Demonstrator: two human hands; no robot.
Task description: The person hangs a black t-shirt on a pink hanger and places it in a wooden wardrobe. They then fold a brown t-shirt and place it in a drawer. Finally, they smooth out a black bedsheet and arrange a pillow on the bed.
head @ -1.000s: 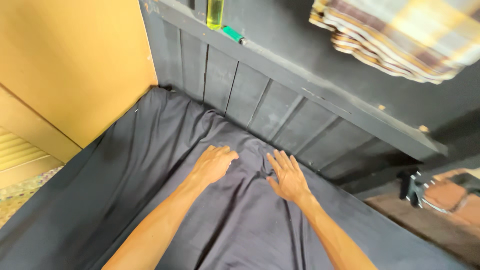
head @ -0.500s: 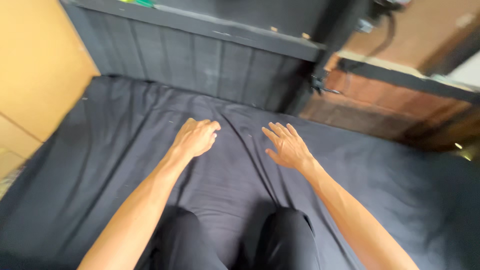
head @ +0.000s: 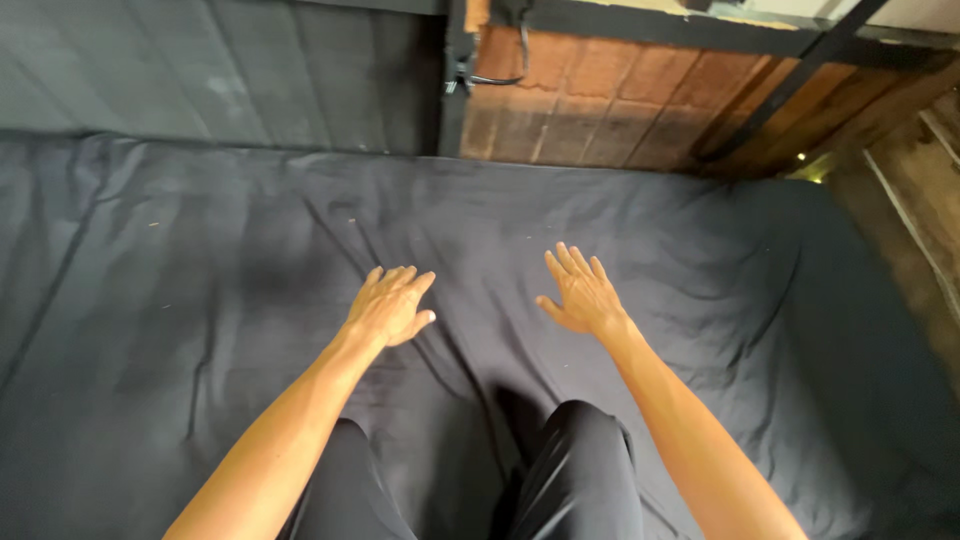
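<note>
A dark sheet (head: 200,260) covers a mattress and fills most of the head view, with soft creases across it. My left hand (head: 390,305) lies flat on the sheet just left of the middle, fingers together and pointing away from me. My right hand (head: 580,295) hovers or rests a little to the right, fingers spread, palm down. Neither hand holds anything. My knees in black trousers (head: 575,480) show at the bottom, kneeling on the sheet between my forearms.
A dark plank wall (head: 220,70) runs along the far left edge of the mattress. A red brick wall (head: 600,100) stands behind the far right edge, with a dark beam (head: 790,80) slanting across it. Wooden boards (head: 920,200) border the right side.
The view has swung to the right: the yellow wall and shelf left the frame and the brick wall came in. Both hands stayed low over the sheet, drawn slightly toward me; my knees appeared.
</note>
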